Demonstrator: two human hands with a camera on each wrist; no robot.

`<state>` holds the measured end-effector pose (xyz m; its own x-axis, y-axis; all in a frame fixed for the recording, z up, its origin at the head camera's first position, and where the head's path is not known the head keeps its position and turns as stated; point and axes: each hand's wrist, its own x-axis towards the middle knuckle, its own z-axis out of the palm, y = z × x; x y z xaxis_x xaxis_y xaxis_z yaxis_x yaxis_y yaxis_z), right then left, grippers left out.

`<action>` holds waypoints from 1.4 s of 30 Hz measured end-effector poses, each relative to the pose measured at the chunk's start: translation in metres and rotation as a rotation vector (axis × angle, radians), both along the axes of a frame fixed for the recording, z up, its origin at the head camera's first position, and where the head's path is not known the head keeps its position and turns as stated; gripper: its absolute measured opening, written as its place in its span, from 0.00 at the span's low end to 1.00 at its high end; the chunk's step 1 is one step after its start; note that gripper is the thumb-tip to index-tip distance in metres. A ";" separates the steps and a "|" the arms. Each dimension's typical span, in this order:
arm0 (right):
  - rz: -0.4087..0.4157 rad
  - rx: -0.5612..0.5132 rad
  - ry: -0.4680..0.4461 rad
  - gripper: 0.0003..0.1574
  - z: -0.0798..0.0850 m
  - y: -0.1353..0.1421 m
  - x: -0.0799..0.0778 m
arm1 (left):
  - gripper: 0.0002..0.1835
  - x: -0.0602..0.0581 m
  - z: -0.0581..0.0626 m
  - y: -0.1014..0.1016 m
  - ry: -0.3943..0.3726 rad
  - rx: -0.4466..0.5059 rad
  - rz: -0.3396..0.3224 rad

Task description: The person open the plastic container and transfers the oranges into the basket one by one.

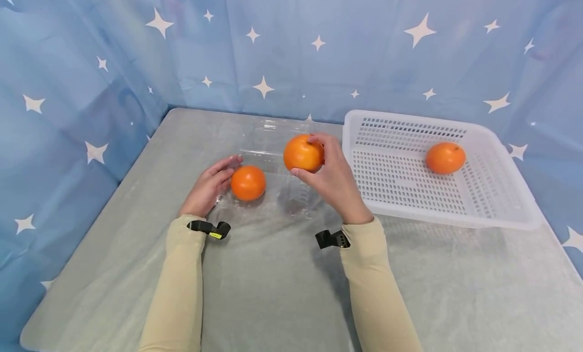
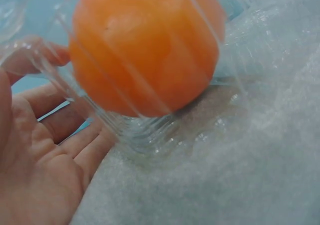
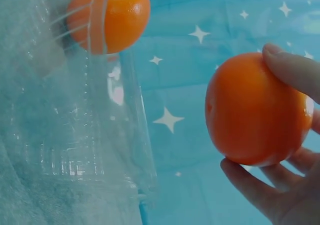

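My right hand [image 1: 334, 177] holds an orange [image 1: 302, 153] between thumb and fingers, raised over a clear plastic box [image 1: 291, 198]. The right wrist view shows this fruit's smooth side, with fingertips [image 3: 240, 172] under it. Inside the box, toward its left end, sits another orange [image 1: 248, 183]; it also appears through the clear wall in the left wrist view. My left hand [image 1: 211, 186] rests against the box's left side, fingers extended along the wall beside that orange. The transparent lid [image 1: 268, 134] lies folded back on the far side.
On the right stands a white perforated plastic basket [image 1: 473, 218] with one orange [image 1: 445, 158] in it. A grey cloth [image 1: 273, 291] covers the table. Behind and to the left hangs a blue curtain [image 1: 291, 58] with white stars, close to the table's far edge.
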<state>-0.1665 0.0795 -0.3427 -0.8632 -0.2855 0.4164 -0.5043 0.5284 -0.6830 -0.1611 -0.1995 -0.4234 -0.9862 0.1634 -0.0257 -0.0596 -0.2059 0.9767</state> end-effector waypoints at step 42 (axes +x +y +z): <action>-0.019 -0.018 0.045 0.40 0.010 0.007 0.008 | 0.24 0.003 0.002 0.000 0.010 0.015 0.003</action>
